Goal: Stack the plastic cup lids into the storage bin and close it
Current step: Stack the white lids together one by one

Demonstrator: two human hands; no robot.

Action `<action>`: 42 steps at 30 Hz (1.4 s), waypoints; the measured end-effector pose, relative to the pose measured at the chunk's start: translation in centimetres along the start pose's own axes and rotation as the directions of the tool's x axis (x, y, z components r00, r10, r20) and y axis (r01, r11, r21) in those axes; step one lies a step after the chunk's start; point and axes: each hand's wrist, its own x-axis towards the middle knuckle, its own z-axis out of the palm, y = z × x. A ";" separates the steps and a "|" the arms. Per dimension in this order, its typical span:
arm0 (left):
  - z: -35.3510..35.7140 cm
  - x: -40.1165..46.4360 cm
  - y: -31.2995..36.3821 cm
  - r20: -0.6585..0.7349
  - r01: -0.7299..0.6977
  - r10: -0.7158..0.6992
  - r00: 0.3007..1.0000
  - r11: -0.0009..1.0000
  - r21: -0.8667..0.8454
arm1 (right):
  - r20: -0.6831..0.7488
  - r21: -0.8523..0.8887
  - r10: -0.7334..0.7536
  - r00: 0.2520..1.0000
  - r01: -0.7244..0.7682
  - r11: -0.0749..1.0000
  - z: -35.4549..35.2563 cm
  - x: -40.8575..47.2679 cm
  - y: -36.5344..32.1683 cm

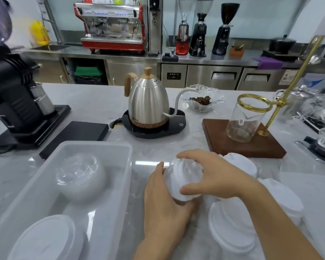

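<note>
Your left hand (165,201) and right hand (212,175) both curl round a short stack of white lids (184,177) just right of the open storage bin (129,166). Square the rims first, then lower it flat beside the clear lids (79,169)

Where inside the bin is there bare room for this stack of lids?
Free: the bin floor's far right corner, beside the clear dome lids, and the strip between them and the white lids. Crowded: counter right of both hands, covered with loose lids.

Open bin (109,152) mouth left; kettle (148,102) and wooden stand (242,145) behind.
</note>
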 end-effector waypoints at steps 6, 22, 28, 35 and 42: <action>0.1 0.1 -0.1 -0.007 -0.074 0.073 0.997 0.996 -0.060 | -0.083 0.178 0.004 0.997 0.011 0.984 -2.4 -0.5 1.5; -0.4 0.7 1.4 0.066 -0.022 0.067 0.996 0.850 -0.527 | -0.038 0.506 -0.164 0.986 0.160 0.848 -3.9 -1.7 0.8; -0.7 0.6 1.5 0.088 -0.025 0.098 0.991 0.800 -0.600 | 0.072 0.481 -0.218 0.973 0.158 0.862 -3.8 -1.7 0.2; -1.0 0.9 1.9 0.171 0.014 0.162 0.972 0.682 -0.731 | 0.130 0.501 -0.224 0.966 0.131 0.855 -4.2 -2.1 0.2; -1.0 1.1 2.3 0.227 0.156 0.078 0.971 0.513 -0.844 | 0.176 0.268 -0.180 0.968 0.129 0.955 -3.2 -1.6 -1.0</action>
